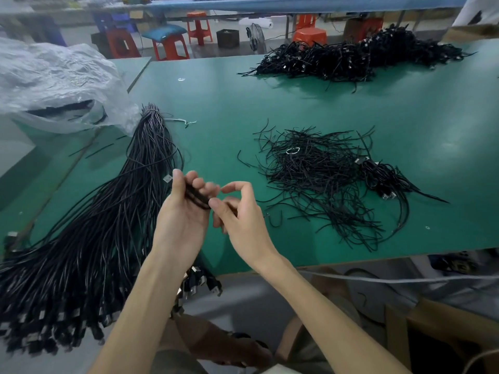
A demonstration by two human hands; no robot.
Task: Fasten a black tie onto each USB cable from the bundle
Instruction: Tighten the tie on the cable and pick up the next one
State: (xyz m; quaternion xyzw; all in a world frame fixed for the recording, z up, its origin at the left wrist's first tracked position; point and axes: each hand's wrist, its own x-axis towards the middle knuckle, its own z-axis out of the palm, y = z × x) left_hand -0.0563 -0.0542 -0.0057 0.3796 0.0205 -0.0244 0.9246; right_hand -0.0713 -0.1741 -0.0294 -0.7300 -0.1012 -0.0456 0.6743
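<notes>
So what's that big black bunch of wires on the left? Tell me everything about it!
The cable bundle is a thick sheaf of many thin, glossy black cables that look rubbery. It is gathered tight at its far end, beside a crumpled clear plastic bag, and fans out wide toward the person. It lies flat on the green table, and the near ends, tipped with silvery metal plugs, spill over the table's front edge. A few cables arc loosely off its right side.
</notes>
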